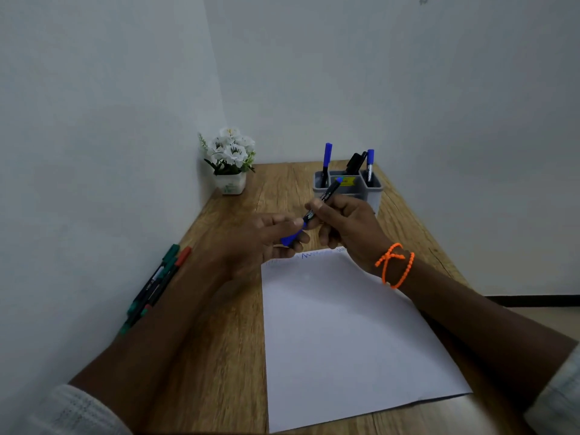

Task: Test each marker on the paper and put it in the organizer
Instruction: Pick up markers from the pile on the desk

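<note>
- Head view: the right hand [343, 222] grips a blue marker [321, 200] by its barrel, above the top edge of the paper [339, 334].
- The left hand [266, 238] pinches its blue cap [292, 237]; on or off cannot be told.
- Faint blue scribbles mark the paper's top edge, so capping seems in hand.
- Next likely: a capped marker, then the grey organizer [375, 191] behind.
</note>
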